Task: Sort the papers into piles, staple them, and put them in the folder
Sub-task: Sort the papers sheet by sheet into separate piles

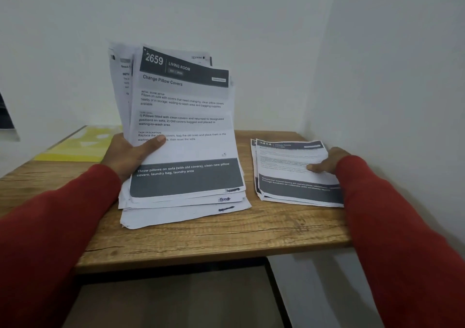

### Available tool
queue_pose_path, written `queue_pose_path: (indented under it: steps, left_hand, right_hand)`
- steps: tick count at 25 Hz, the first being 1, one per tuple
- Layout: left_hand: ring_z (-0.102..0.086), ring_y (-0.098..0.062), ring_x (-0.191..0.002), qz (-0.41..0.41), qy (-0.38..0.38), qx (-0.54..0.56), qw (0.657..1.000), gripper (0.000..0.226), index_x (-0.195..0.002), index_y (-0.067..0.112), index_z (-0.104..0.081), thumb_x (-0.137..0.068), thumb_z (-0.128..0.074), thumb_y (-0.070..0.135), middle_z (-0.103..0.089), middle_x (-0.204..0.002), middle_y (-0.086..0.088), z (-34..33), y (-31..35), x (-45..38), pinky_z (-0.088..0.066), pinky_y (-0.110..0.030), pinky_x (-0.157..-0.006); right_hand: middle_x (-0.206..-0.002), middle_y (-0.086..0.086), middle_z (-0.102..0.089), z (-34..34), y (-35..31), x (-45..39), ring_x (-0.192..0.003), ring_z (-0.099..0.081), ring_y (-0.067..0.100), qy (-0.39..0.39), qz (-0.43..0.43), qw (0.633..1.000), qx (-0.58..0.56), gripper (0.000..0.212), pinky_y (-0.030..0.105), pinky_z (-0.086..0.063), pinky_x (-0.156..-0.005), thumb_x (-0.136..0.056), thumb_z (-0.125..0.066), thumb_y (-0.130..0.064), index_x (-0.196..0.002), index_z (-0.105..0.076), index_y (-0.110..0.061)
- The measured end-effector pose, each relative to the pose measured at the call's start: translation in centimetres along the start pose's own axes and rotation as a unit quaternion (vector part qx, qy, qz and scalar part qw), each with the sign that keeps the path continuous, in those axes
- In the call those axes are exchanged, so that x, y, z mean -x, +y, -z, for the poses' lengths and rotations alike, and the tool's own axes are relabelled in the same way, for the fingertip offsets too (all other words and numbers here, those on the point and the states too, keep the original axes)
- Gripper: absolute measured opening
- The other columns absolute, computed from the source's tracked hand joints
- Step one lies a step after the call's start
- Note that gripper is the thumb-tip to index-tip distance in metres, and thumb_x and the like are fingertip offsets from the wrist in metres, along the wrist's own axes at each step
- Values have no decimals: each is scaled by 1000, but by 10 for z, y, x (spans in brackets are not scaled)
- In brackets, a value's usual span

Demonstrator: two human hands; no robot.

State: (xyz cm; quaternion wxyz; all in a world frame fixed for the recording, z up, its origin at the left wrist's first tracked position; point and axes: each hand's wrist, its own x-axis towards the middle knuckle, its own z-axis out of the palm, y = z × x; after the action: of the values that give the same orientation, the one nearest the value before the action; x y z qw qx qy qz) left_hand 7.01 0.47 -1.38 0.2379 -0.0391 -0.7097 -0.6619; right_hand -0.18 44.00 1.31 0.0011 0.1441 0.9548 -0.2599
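Papers [185, 126] stand fanned near the table's [214, 237] front edge, pinched by left hand [130, 154]; right hand [327, 163] presses flat, apparently open, the right-edge pile [294, 174]: read each header first, then square edges.

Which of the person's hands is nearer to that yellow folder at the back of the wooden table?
Left. The left hand grips a raised sheaf of papers just beside the yellow folder; the right hand rests on the small paper pile far across.
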Motion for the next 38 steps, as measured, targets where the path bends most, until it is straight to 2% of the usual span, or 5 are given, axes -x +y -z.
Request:
queue_pose_path:
  steps: [6,16,22,28,38]
  left_hand:
    - [-72,-1,-80,9,3,-23,1000,16,-98,23,-71,-84,-78,23,-75,-88,19,3,-3,-2,-52,-24,-75]
    - [-72,-5,-79,32,0,-29,999,18,-98,21,-71,-82,-79,21,-76,-86,13,5,-8,-6,-53,-28,-81]
    - [-72,1,-74,30,-4,-9,1000,15,-96,23,-70,-84,-77,18,-75,-78,19,2,-2,-2,-54,-18,-67]
    - [-72,-7,-75,-3,12,-42,999,13,-94,18,-71,-85,-75,10,-74,-74,16,2,-2,-6,-54,-12,-61]
    - [-64,8,-58,-11,24,-24,999,15,-86,16,-67,-77,-79,17,-68,-60,23,1,-6,-10,-49,-12,-54]
  right_hand:
    - [-118,14,-68,5,18,-1,-78,-71,20,59,77,903,-419,52,19,-57,-72,-75,-82,-11,-122,-63,3]
    - [-142,19,-54,14,-12,17,-128,-55,34,-46,279,616,-735,43,49,-49,-103,-102,-50,-9,-144,-44,-1]
    - [-80,7,-71,-17,-89,56,-88,-67,24,-157,253,734,-610,5,27,-56,-57,-84,-67,-7,-87,-68,-5]
    - [-96,15,-76,-76,-143,49,-91,-73,33,-126,254,832,-477,24,47,-58,-88,-78,-81,-11,-97,-74,2]
    - [-93,12,-77,-81,-139,33,-87,-74,32,-74,237,842,-479,24,48,-59,-87,-75,-84,-13,-95,-76,-2]
